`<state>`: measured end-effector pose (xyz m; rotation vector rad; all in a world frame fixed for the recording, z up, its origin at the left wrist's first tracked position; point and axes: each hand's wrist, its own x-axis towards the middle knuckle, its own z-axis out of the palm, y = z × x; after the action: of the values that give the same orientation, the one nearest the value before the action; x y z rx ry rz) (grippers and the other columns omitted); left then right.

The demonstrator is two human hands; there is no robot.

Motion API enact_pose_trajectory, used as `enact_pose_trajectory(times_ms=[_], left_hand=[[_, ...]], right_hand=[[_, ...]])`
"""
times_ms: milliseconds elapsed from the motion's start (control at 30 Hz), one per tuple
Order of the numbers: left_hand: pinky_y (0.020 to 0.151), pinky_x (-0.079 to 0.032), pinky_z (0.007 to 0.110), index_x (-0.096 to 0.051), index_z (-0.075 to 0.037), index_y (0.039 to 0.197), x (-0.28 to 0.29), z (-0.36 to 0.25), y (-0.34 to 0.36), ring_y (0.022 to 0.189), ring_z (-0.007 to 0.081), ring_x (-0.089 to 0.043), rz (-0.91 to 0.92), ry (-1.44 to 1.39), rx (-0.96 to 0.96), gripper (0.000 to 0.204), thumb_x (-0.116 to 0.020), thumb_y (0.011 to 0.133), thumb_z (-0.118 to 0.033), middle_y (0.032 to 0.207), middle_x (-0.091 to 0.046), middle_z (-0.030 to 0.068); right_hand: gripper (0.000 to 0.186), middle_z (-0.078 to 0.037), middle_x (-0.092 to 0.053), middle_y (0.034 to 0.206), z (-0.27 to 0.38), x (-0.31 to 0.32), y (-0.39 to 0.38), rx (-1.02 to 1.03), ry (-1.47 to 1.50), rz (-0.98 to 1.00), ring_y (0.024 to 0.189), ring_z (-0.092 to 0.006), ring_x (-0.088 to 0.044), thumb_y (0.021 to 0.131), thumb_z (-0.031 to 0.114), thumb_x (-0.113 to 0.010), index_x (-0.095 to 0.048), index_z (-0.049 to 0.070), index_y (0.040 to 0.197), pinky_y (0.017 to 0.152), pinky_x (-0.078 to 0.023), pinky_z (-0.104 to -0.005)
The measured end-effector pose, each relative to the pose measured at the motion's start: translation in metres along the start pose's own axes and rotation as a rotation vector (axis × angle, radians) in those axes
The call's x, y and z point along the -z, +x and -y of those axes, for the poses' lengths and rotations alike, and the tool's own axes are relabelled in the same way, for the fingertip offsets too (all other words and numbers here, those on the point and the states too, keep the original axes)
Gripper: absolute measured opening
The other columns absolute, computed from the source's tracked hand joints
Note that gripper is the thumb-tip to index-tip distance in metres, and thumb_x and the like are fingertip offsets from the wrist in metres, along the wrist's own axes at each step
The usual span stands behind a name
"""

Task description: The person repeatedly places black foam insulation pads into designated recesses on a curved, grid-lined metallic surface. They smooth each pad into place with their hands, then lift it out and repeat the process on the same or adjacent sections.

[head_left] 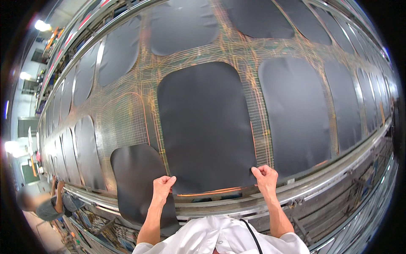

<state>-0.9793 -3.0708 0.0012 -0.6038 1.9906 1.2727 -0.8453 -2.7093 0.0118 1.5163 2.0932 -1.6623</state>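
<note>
A large black flexible sheet [205, 127] with rounded far corners lies in front of me on a long table [120, 112] marked with many orange and green lines. Its near left corner is pinched between the thumb and fingers of my left hand [162, 188]. My right hand [265, 180] pinches the near right corner in the same way. To the left, a second black sheet [137, 173] lies askew and hangs over the table's near edge, partly behind my left forearm.
Another black sheet [294, 114] lies flat to the right, and several more stand in rows along both sides. A metal rail [313, 186] runs along the near edge, with a framework below it. At the far left, a co-worker [50, 205] reaches to the table.
</note>
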Motion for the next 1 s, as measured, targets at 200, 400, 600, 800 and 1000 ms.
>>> enact_pose_trajectory(times_ms=[200, 400, 600, 800, 1000], left_hand=[[0.053, -0.046, 0.023, -0.068, -0.003, 0.078, 0.000, 0.002, -0.001, 0.058, 0.0061, -0.055, 0.012, -0.032, 0.001, 0.024, -0.076, 0.086, -0.024, 0.067, -0.061, -0.0023], [0.055, -0.049, 0.024, -0.069, -0.004, 0.079, 0.004, 0.007, -0.001, 0.060, 0.0061, -0.056, 0.028, -0.032, -0.004, 0.026, -0.077, 0.086, -0.027, 0.068, -0.062, -0.0017], [0.055, -0.051, 0.024, -0.069, -0.003, 0.079, 0.008, 0.003, 0.000, 0.060, 0.0065, -0.056, 0.072, -0.028, 0.003, 0.028, -0.078, 0.085, -0.028, 0.068, -0.061, -0.0018], [0.055, -0.051, 0.024, -0.068, -0.002, 0.077, 0.012, 0.003, 0.000, 0.059, 0.0067, -0.056, 0.121, -0.028, 0.007, 0.029, -0.078, 0.084, -0.028, 0.067, -0.061, -0.0017], [0.055, -0.050, 0.023, -0.068, -0.002, 0.076, 0.016, -0.001, 0.000, 0.058, 0.0063, -0.057, 0.161, -0.049, 0.033, 0.026, -0.078, 0.084, -0.024, 0.066, -0.060, -0.0016]], right_hand=[[0.023, 0.004, -0.055, 0.061, 0.002, -0.001, -0.002, -0.036, 0.076, 0.000, 0.056, -0.0028, -0.046, 0.084, 0.017, -0.075, -0.063, 0.000, 0.074, 0.045, -0.043, -0.0229], [0.023, 0.008, -0.052, 0.061, -0.016, 0.000, 0.004, 0.064, 0.102, 0.005, 0.056, -0.0006, -0.039, 0.084, 0.014, -0.076, -0.061, 0.003, 0.071, 0.051, -0.031, -0.0200], [0.023, 0.007, -0.050, 0.058, -0.026, 0.003, 0.005, 0.066, 0.112, 0.017, 0.055, -0.0011, -0.039, 0.083, 0.012, -0.077, -0.061, 0.002, 0.070, 0.049, -0.030, -0.0215], [0.024, 0.006, -0.050, 0.058, -0.018, 0.005, 0.004, 0.068, 0.097, 0.037, 0.054, -0.0017, -0.038, 0.082, 0.011, -0.076, -0.059, 0.002, 0.068, 0.049, -0.030, -0.0222], [0.023, 0.008, -0.049, 0.058, -0.014, 0.008, 0.002, 0.035, 0.155, 0.085, 0.053, -0.0009, -0.038, 0.082, 0.009, -0.075, -0.058, 0.004, 0.067, 0.049, -0.029, -0.0213]])
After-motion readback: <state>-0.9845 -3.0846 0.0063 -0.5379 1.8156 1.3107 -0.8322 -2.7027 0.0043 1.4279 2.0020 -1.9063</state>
